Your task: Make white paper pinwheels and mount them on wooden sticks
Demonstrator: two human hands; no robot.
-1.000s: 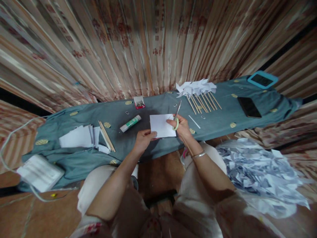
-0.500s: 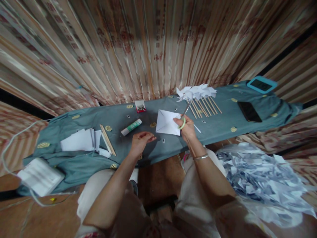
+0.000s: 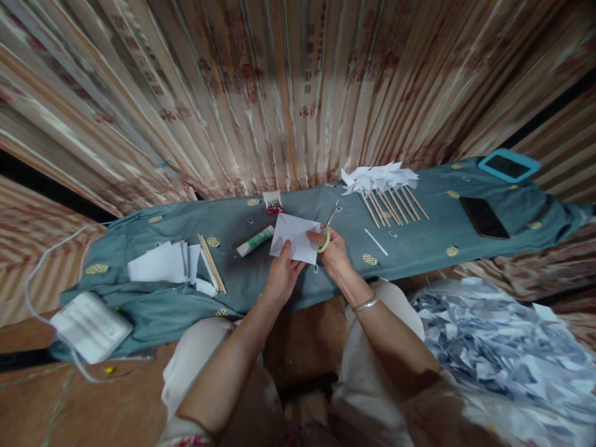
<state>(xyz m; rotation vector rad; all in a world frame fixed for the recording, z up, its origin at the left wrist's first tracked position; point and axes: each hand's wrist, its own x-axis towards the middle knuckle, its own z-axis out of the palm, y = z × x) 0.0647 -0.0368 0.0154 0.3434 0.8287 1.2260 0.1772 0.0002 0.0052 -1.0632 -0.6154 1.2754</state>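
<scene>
A white square of paper point(image 3: 294, 234) with crease lines is held between my two hands above the cloth. My left hand point(image 3: 282, 273) is closed on its lower edge, thumb on top. At the right edge, my right hand point(image 3: 331, 251) pinches the paper and also keeps a pair of scissors point(image 3: 325, 239) with pale green handles, blades pointing up and away. Just left of the paper lies a glue stick point(image 3: 255, 241). Behind it stands a small red-and-white box point(image 3: 272, 203) of small metal pieces.
White paper pinwheels on sticks point(image 3: 382, 180) lie in a row at the back right, near a phone point(image 3: 484, 217) and a blue-framed device point(image 3: 508, 165). Paper sheets point(image 3: 161, 263), loose sticks point(image 3: 213, 264) and a white box point(image 3: 92, 327) with a cable are left. Paper scraps point(image 3: 498, 341) fill a bag at right.
My left hand has come up and taken the paper's lower edge. My right hand has brought the paper and scissors a little left. The camera view has shifted slightly.
</scene>
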